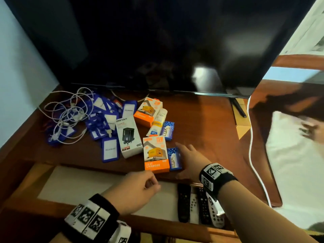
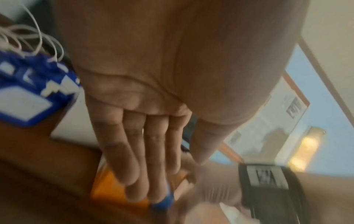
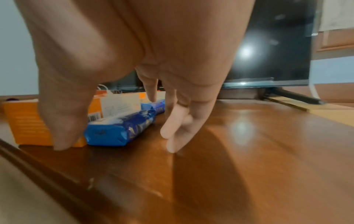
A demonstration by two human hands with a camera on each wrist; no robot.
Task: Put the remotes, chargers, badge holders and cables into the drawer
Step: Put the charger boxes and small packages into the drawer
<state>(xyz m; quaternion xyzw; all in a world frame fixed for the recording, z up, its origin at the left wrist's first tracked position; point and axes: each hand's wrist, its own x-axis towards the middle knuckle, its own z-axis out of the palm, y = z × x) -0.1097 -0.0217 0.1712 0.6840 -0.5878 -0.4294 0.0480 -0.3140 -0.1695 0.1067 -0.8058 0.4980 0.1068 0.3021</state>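
Observation:
On the wooden tabletop lie tangled white cables, a heap of blue badge holders, a white charger box and two orange charger boxes, one at the back and one at the front edge. Below, the open drawer holds several remotes at its right end. My right hand is open, fingertips on the wood beside a blue pack, thumb in front of the front orange box. My left hand hovers empty over the drawer, fingers reaching toward that box.
A large black TV stands at the back, its foot at the right. A white tube and a second blue pack lie among the boxes. A white cord runs along the table's right edge.

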